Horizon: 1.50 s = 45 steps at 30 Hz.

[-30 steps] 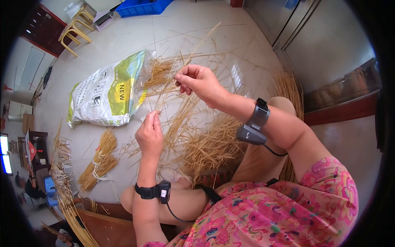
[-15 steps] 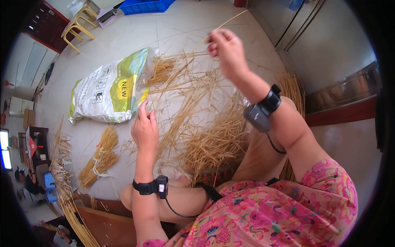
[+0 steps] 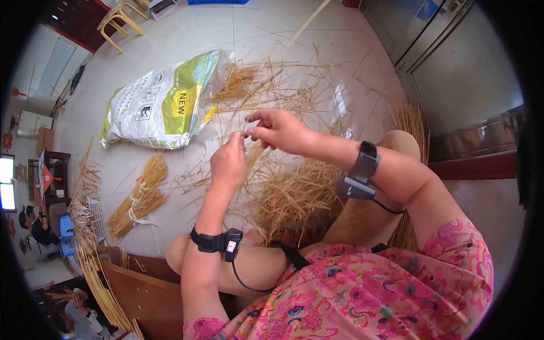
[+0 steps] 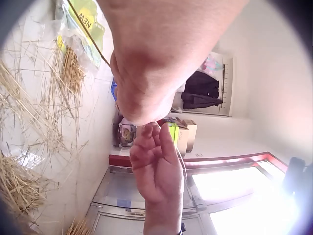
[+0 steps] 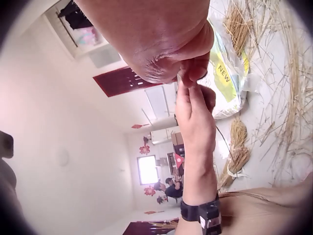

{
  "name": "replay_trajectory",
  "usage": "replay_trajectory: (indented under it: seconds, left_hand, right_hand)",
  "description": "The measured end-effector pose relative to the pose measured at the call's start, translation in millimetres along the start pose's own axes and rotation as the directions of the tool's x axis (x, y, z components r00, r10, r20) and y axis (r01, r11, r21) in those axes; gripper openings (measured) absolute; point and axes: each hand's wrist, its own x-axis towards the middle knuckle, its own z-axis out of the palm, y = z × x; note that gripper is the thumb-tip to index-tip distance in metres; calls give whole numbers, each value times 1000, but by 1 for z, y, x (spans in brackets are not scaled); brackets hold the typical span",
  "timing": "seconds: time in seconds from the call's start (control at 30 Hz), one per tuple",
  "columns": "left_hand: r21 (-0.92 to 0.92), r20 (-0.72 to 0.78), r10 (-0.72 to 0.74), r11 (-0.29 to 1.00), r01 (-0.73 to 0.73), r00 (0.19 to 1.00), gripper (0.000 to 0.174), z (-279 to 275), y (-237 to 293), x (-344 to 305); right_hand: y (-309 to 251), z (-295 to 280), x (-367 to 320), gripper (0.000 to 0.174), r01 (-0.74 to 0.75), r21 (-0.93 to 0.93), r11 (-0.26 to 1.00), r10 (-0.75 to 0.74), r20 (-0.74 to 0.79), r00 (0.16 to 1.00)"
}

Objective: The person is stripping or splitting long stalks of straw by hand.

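Straw (image 4: 90, 34) is pinched by the left hand (image 3: 228, 161), the right hand's (image 3: 280, 130) grip unclear, above stalks (image 3: 297, 192) near a sack (image 3: 170, 85).

We note the straw (image 3: 294, 195) as dry plant stalk, rough in the heap. The tied bundle (image 3: 150, 175) looks equally coarse, its white tie (image 3: 133, 209) a soft-looking strip. We record the sack (image 3: 164, 107) as thin, crinkled plastic, printed and shiny. The floor (image 3: 266, 22) appears smooth and glossy, throwing back light. We read the door (image 3: 476, 90) as grey metal with a soft sheen, the shirt (image 3: 362, 289) as patterned cloth, and the board (image 3: 147, 294) as smooth brown wood.
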Motion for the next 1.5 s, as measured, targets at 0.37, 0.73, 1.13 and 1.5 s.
replay_trajectory:
  seconds: [0.37,0.73,1.13,1.5]
  left_hand:
    - [107,-240,157,985,-135,958,64,8,-11,10]
    - [140,-186,155,982,-129,970,58,22,-10,8]
    - [186,-3,134,974,-131,991,48,47,-34,-5]
    - [314,184,-189,941,125,965,46,73,-101,-26]
  right_hand:
    - [-57,-110,15,18,596,-193,780,-574,-601,557]
    - [-113,-282,-256,21,-205,-792,575,-770,-609,190]
    - [209,-228,-530,17,-730,-661,-174,520,-691,501]
    - [349,-132,-666,17,-843,-533,-70,723,-610,325]
